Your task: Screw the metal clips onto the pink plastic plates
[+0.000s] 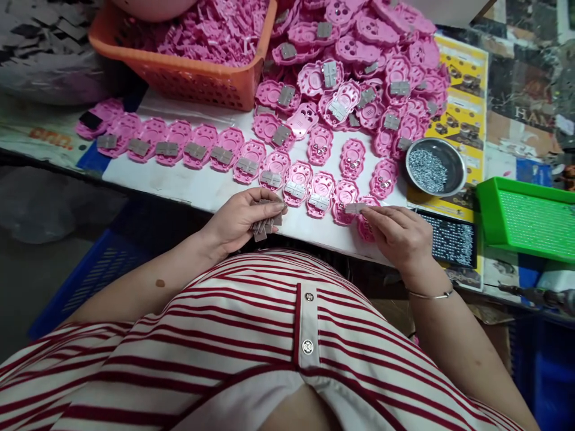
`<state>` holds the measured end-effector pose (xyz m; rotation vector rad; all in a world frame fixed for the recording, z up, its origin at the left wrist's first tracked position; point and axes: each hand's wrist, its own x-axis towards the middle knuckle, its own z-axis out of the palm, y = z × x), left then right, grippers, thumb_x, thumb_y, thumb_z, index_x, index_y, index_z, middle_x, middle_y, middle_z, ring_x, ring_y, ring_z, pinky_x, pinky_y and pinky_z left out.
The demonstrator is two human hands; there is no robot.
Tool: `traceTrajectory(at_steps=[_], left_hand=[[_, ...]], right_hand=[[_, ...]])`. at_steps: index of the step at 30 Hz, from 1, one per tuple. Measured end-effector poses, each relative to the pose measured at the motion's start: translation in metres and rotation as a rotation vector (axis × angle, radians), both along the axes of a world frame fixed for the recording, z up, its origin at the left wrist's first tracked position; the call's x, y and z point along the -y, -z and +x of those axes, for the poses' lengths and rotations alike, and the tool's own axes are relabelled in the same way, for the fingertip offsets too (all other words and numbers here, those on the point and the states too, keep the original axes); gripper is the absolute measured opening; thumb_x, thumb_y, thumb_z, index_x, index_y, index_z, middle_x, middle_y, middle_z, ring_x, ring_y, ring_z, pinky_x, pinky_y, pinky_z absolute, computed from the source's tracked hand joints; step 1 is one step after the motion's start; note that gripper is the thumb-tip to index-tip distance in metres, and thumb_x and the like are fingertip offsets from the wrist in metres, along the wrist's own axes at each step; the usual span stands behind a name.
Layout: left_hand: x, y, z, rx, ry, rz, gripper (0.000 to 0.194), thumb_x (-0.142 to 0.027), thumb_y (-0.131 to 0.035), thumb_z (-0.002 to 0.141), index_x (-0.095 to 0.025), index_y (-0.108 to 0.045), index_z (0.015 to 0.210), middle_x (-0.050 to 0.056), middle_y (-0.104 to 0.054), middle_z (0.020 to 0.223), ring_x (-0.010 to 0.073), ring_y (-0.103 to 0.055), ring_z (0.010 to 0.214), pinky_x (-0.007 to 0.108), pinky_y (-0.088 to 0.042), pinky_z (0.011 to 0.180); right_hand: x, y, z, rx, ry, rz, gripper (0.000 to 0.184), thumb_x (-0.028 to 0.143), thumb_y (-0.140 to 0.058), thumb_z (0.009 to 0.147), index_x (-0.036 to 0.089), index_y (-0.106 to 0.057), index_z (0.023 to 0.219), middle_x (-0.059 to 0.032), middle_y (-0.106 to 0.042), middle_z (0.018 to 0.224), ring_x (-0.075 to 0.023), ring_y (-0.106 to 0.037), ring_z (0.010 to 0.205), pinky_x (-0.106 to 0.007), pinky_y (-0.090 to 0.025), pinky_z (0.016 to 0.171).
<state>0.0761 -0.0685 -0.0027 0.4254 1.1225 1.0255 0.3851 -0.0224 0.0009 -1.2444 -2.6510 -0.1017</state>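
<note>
Small grey metal plate (pixel 354 208), flat and oblong, pinched by right hand (pixel 398 230) fingertips just above a glossy pink plastic shell (pixel 345 200) at the row's end. Stack of plates (pixel 266 224) gripped in curled left hand (pixel 242 216).

— Containers on the white surface (pixel 188 182)?
— One orange plastic basket (pixel 188 75), one round steel bowl of screws (pixel 435 166), one green plastic tray (pixel 527 218).
— Pink plastic shells?
— Roughly seventeen laid out singly in the front rows (pixel 197 146); the pile behind (pixel 359 66) is too dense to count.
— Hands?
— Two: left hand (pixel 238 221), right hand (pixel 399 233).
</note>
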Motion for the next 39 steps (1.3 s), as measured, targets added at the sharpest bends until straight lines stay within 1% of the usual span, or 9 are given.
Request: traceTrajectory(at_steps=[5, 13, 22, 26, 29, 31, 34, 36, 39], left_hand=[[-0.001, -0.003, 0.005, 0.006, -0.002, -0.014, 0.027, -0.014, -0.085, 0.063, -0.015, -0.065, 0.081, 0.0, -0.071, 0.072, 0.0106, -0.067, 0.058, 0.018, -0.058, 0.048], [-0.005, -0.003, 0.014, 0.071, 0.039, -0.012, 0.024, -0.013, -0.085, 0.064, -0.014, -0.067, 0.08, 0.001, -0.069, 0.068, 0.0114, -0.066, 0.057, 0.02, -0.059, 0.05], [-0.005, -0.003, 0.016, 0.13, 0.049, -0.009, 0.022, -0.012, -0.084, 0.066, -0.014, -0.068, 0.08, 0.001, -0.069, 0.072, 0.0109, -0.066, 0.061, 0.02, -0.06, 0.053], [-0.004, -0.002, 0.016, 0.151, 0.055, 0.008, 0.022, -0.012, -0.085, 0.065, -0.014, -0.068, 0.079, 0.001, -0.069, 0.071, 0.0116, -0.067, 0.062, 0.021, -0.06, 0.054], [-0.004, -0.001, 0.019, 0.151, 0.053, 0.006, 0.022, -0.012, -0.085, 0.065, -0.015, -0.069, 0.079, 0.001, -0.07, 0.073, 0.0125, -0.068, 0.064, 0.022, -0.06, 0.055], [-0.005, 0.0, 0.021, 0.158, 0.061, 0.007, 0.021, -0.013, -0.085, 0.066, -0.015, -0.069, 0.08, 0.001, -0.071, 0.077, 0.0131, -0.069, 0.065, 0.022, -0.06, 0.055], [-0.006, -0.001, 0.024, 0.174, 0.07, 0.012, 0.019, -0.014, -0.084, 0.068, -0.014, -0.071, 0.081, 0.003, -0.072, 0.081, 0.0134, -0.069, 0.067, 0.023, -0.06, 0.057], [-0.006, -0.002, 0.025, 0.194, 0.066, 0.006, 0.017, -0.013, -0.084, 0.068, -0.014, -0.072, 0.081, 0.002, -0.072, 0.079, 0.0125, -0.069, 0.065, 0.022, -0.061, 0.058], [-0.004, -0.002, 0.024, 0.216, 0.077, -0.008, 0.015, -0.012, -0.083, 0.07, -0.014, -0.073, 0.081, 0.001, -0.072, 0.075, 0.0115, -0.068, 0.063, 0.02, -0.06, 0.056]], right_hand=[[-0.005, 0.006, -0.004, 0.012, -0.05, -0.032, 0.028, 0.026, -0.049, 0.094, 0.024, -0.071, 0.112, -0.0079, -0.077, 0.104, -0.0192, -0.066, 0.09, -0.035, -0.053, 0.077], [0.0, -0.004, -0.005, 0.013, -0.031, -0.028, 0.031, 0.031, -0.048, 0.094, 0.019, -0.071, 0.111, -0.0107, -0.075, 0.094, -0.021, -0.059, 0.086, -0.037, -0.05, 0.079], [-0.006, -0.002, -0.032, 0.056, 0.07, -0.127, 0.039, 0.043, -0.046, 0.094, 0.017, -0.071, 0.107, -0.0143, -0.066, 0.115, -0.0278, -0.054, 0.103, -0.044, -0.047, 0.092], [-0.005, -0.005, -0.037, -0.032, 0.088, -0.12, 0.037, 0.044, -0.049, 0.093, 0.018, -0.071, 0.108, -0.0147, -0.066, 0.115, -0.0276, -0.055, 0.102, -0.045, -0.046, 0.091], [0.001, -0.014, -0.046, -0.22, 0.132, -0.151, 0.033, 0.044, -0.055, 0.09, 0.021, -0.071, 0.108, -0.0141, -0.067, 0.112, -0.0265, -0.058, 0.101, -0.045, -0.045, 0.091], [0.008, -0.021, -0.058, -0.404, 0.146, -0.272, 0.03, 0.044, -0.058, 0.089, 0.022, -0.072, 0.104, -0.012, -0.069, 0.104, -0.0235, -0.06, 0.095, -0.042, -0.046, 0.086], [0.017, -0.025, -0.083, -0.652, 0.148, -0.651, 0.028, 0.046, -0.064, 0.085, 0.021, -0.075, 0.093, -0.0073, -0.069, 0.087, -0.0168, -0.06, 0.08, -0.032, -0.045, 0.071], [0.021, -0.024, -0.097, -0.758, 0.152, -0.843, 0.027, 0.046, -0.068, 0.082, 0.021, -0.075, 0.087, -0.0044, -0.067, 0.081, -0.014, -0.058, 0.075, -0.029, -0.043, 0.067], [0.022, -0.018, -0.107, -0.856, 0.168, -0.93, 0.029, 0.048, -0.066, 0.083, 0.019, -0.071, 0.081, -0.0022, -0.065, 0.077, -0.0119, -0.057, 0.072, -0.027, -0.045, 0.067]])
